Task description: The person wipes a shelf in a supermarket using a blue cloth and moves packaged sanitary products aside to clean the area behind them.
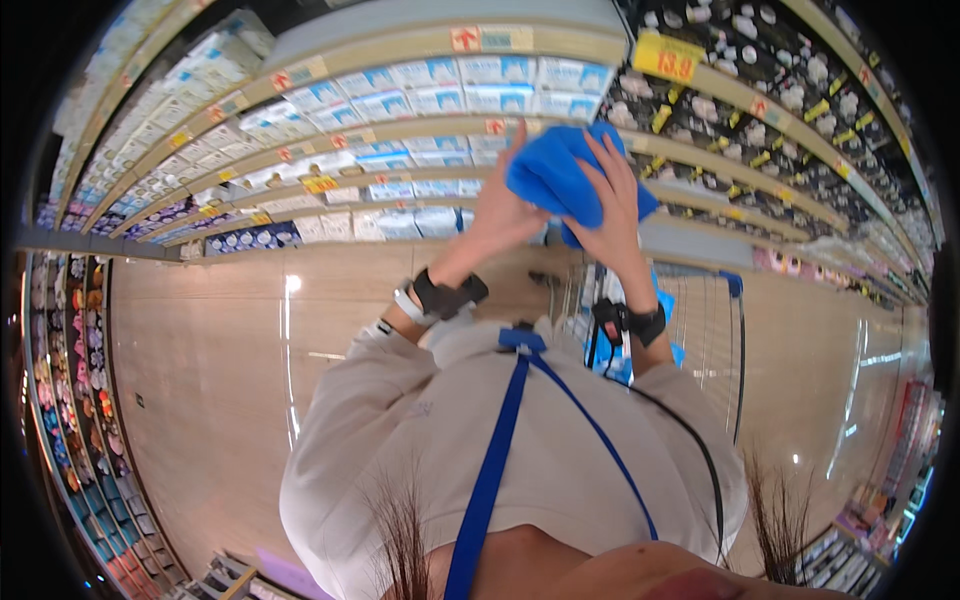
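Observation:
A crumpled blue cloth (pixel 559 176) is held up between my two hands, in front of the store shelves. My left hand (pixel 510 199) grips it from the left side, with a finger pointing up beside it. Spread over the right side of the cloth, the fingers of my right hand (pixel 611 199) press into its folds. Part of the cloth hangs below, between the hands. The palms and some fingertips are hidden by the cloth. Dark bands are strapped around both wrists.
Shelves of white and blue boxes (pixel 439 101) rise directly ahead, with dark-backed hanging goods (pixel 750 45) to the right. A wire shopping cart (pixel 741 337) holding blue and white packages stands below my right arm. Another stocked shelf (pixel 82 360) runs along the far left.

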Demonstrator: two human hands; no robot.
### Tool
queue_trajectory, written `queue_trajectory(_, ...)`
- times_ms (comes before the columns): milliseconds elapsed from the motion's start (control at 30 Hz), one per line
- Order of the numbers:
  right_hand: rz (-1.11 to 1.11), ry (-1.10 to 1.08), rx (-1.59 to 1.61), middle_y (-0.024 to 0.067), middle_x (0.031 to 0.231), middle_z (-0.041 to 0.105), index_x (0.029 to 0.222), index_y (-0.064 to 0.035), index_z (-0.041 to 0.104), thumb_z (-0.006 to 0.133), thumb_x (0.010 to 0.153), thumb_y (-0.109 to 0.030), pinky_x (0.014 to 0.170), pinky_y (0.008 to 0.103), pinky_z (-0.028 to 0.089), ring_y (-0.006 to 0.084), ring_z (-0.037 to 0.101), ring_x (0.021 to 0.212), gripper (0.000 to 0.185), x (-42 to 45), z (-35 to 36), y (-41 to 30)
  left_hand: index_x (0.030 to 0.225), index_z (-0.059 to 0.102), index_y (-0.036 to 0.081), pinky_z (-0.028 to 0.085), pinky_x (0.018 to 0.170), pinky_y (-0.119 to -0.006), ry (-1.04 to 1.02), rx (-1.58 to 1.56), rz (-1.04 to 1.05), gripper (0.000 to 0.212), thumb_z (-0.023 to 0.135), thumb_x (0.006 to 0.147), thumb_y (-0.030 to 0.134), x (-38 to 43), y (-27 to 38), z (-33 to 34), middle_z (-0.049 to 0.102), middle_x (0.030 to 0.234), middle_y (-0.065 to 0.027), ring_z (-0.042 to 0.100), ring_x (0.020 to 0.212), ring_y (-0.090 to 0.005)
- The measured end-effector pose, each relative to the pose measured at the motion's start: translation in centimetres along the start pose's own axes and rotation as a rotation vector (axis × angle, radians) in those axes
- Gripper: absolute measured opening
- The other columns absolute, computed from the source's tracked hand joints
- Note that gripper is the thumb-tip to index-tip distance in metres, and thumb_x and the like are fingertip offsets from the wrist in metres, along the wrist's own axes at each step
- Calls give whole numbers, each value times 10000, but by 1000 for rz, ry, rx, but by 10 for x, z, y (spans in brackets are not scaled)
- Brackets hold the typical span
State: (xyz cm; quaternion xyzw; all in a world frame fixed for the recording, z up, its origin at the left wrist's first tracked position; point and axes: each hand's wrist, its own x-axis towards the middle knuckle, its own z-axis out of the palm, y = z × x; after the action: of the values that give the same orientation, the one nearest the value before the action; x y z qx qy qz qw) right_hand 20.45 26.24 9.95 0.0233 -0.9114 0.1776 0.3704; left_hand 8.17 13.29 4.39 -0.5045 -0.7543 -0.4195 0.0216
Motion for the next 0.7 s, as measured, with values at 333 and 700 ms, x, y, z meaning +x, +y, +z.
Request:
queue_trajectory(333, 684, -360, 1321, 91, 1150, 565, 1250, 5, 453, 735, 672, -66, 890, 290, 426, 173, 540, 1032, 647, 0, -19, 43, 1430, 175, 80, 242, 1057, -334, -433, -727, -101, 920, 735, 701, 126, 2, 32, -85, 260, 1438, -141, 295, 1302, -248)
queue_trajectory(700, 1095, 189, 1837, 108, 1257, 503, 1278, -30, 427, 512, 893, -365, 971, 359, 391, 239, 496, 1133, 517, 24, 122, 17, 1391, 292, 78, 305, 1000, -342, 136, -669, -79, 747, 684, 756, 116, 22, -15, -145, 393, 1291, -151, 409, 1190, -257)
